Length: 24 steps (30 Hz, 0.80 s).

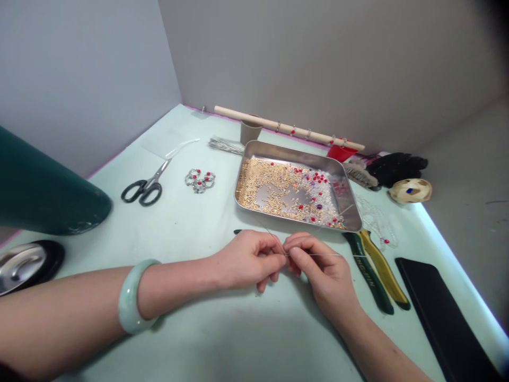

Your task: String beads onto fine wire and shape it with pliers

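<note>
Thumb and fingers of my left hand (pixel 254 260) are pinched together in front of the bead tray. My right hand (pixel 318 260) meets it there, fingertips nearly touching. Both pinch a thin wire (pixel 271 231), whose ends stick out up to the left and out to the right. Anything small between the fingertips is hidden. Just beyond my hands stands a metal tray (pixel 294 216) of gold, clear, red and purple beads (pixel 256 178). Pliers (pixel 374 270) with green and yellow handles lie right of my right hand.
Scissors (pixel 145 190) and a cluster of beaded rings (pixel 200 181) lie left of the tray. Behind it, a wooden rod (pixel 292 129) carries several rings near a brown cup (pixel 250 131). A dark green cylinder (pixel 51 191) stands far left; a black flat object (pixel 441 318) lies right.
</note>
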Available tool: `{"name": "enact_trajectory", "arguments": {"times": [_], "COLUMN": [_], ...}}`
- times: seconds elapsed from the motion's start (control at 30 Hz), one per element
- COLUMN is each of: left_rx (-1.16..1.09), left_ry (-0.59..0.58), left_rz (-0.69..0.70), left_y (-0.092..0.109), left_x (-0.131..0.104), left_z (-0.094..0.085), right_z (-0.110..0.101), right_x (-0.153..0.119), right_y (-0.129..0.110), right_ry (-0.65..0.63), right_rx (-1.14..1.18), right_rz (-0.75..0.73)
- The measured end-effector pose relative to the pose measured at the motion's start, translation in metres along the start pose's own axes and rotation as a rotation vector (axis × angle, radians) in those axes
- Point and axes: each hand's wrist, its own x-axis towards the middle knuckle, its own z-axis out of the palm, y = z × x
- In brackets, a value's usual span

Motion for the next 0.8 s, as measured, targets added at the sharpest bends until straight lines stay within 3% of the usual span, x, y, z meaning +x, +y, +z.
{"name": "enact_trajectory", "arguments": {"times": [0.43, 0.57, 0.67, 0.8], "left_rx": [0.117, 0.597, 0.999, 1.265], "left_ry": [0.021, 0.157, 0.129, 0.149], "left_rz": [0.043, 0.193, 0.266, 0.323], "left_y": [-0.003, 0.004, 0.009, 0.008], "left_x": [0.001, -0.005, -0.012, -0.019], "left_z": [-0.001, -0.005, -0.005, -0.001], "right_z": [-0.003, -0.007, -0.008, -0.006], "right_x": [-0.001, 0.001, 0.003, 0.003], "right_y": [0.004, 0.007, 0.008, 0.008], "right_ry": [0.083, 0.210, 0.262, 0.253], "right_rx": [-0.002, 0.070, 0.069, 0.068], "right_rz": [-0.020, -0.013, 0.003, 0.013]}}
